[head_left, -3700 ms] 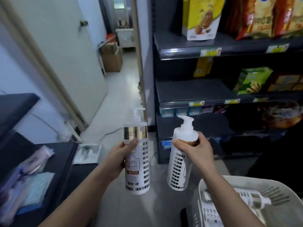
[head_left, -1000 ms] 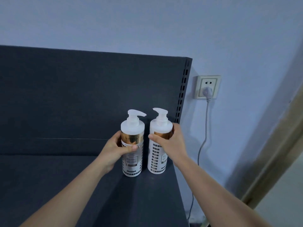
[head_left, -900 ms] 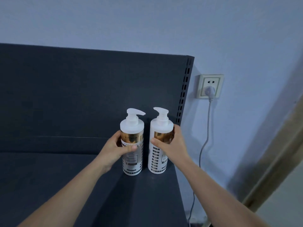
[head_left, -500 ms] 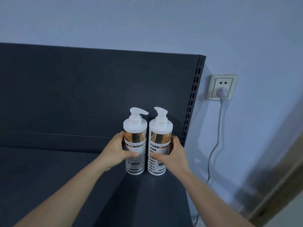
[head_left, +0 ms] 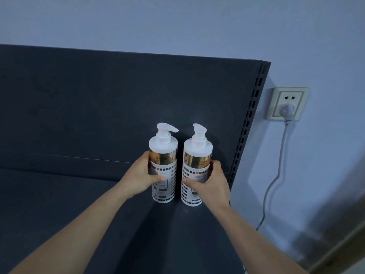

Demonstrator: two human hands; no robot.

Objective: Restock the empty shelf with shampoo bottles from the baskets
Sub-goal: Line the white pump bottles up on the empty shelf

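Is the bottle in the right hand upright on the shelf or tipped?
Upright: the right bottle stands base-down on the shelf, pump on top, beside the left bottle; the right hand grips it.

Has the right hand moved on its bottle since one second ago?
Yes. The right hand has slid down: it covered the gold band of the right bottle then, and now grips the label below that band.

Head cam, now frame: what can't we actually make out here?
- Head view, left bottle: fine label print too small, partly under the left hand.
- Head view, right bottle: right side covered by the right hand.
- Head view, cable: lower end lost behind the right forearm.
- Head view: bottom-right corner blurred; baskets out of frame.
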